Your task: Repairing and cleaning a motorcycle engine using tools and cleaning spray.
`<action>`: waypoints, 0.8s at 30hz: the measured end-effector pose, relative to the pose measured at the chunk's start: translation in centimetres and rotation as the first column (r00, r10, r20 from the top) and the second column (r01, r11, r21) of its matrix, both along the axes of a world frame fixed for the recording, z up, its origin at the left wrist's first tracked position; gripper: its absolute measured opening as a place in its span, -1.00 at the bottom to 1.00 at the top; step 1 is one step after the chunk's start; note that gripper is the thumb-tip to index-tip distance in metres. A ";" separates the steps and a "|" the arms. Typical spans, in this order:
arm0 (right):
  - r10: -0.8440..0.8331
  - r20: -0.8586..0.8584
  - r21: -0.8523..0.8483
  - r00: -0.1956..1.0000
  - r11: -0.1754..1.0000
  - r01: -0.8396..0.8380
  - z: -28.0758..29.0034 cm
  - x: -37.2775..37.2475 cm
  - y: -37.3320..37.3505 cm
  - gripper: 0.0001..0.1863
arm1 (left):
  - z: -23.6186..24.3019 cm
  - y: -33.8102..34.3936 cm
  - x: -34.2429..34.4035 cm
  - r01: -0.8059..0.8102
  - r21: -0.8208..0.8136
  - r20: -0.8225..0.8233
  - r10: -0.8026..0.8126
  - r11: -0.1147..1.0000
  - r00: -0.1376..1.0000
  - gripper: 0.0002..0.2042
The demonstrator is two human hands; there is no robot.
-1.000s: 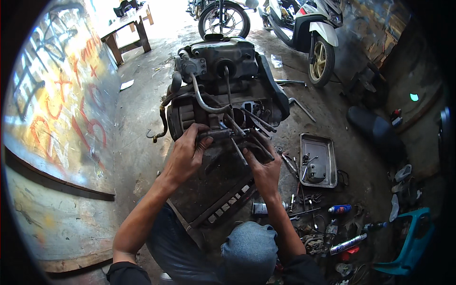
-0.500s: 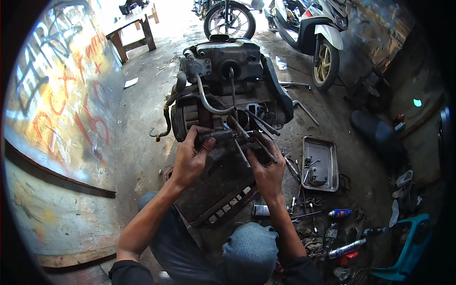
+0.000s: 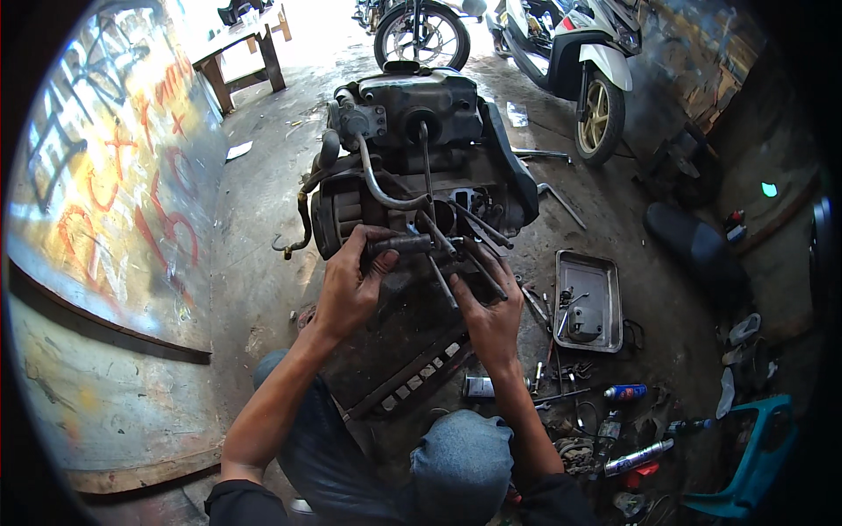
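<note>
A dark, greasy scooter engine block point(image 3: 412, 167) stands on the concrete floor in front of me, with long studs point(image 3: 478, 230) sticking out toward me and a bent metal pipe point(image 3: 373, 180) across its front. My left hand point(image 3: 351, 285) grips a dark cylindrical part point(image 3: 399, 245) at the near face of the engine. My right hand point(image 3: 491, 316) rests on the engine's lower part just below the studs, fingers curled against the metal; what it holds is hidden. My knee in blue jeans point(image 3: 460, 465) is at the bottom.
A metal tray point(image 3: 588, 302) with small parts lies right of the engine. Spray cans, tools and a teal plastic panel point(image 3: 754, 456) litter the floor at lower right. Parked scooters point(image 3: 583, 70) stand behind. A painted wall point(image 3: 105, 219) runs along the left; a wooden bench point(image 3: 241, 53) is far left.
Both hands have stayed at the near face of the engine. My left hand's fingers have shifted slightly around the cylindrical part. The view has tilted a little.
</note>
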State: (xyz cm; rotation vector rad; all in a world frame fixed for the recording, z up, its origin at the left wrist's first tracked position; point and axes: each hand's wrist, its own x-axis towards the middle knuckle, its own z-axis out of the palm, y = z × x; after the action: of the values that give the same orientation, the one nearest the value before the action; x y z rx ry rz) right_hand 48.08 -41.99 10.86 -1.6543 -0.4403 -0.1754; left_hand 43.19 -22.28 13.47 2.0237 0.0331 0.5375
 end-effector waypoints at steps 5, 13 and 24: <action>0.017 -0.037 0.033 0.999 0.999 -0.016 0.2 0.0 0.2 -0.51 | 0.0 0.2 0.4 0.035 0.110 0.032 -0.039 0.993 0.999 -0.74; 0.039 -0.039 0.074 0.998 0.997 -0.036 0.1 0.0 0.3 -0.50 | -1.1 -0.1 1.0 0.032 -0.161 -0.041 -0.039 0.986 0.998 -0.75; 0.080 -0.156 0.132 0.984 0.989 -0.059 -0.4 0.3 -0.7 -0.53 | -0.8 -0.5 0.8 0.061 -0.184 0.006 -0.061 0.981 0.998 -0.70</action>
State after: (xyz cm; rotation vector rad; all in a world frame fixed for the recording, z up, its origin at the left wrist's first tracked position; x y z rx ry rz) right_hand 48.43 -42.65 10.47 -1.5123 -0.3560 -0.0163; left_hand 44.04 -22.74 12.68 1.8378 0.0202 0.4780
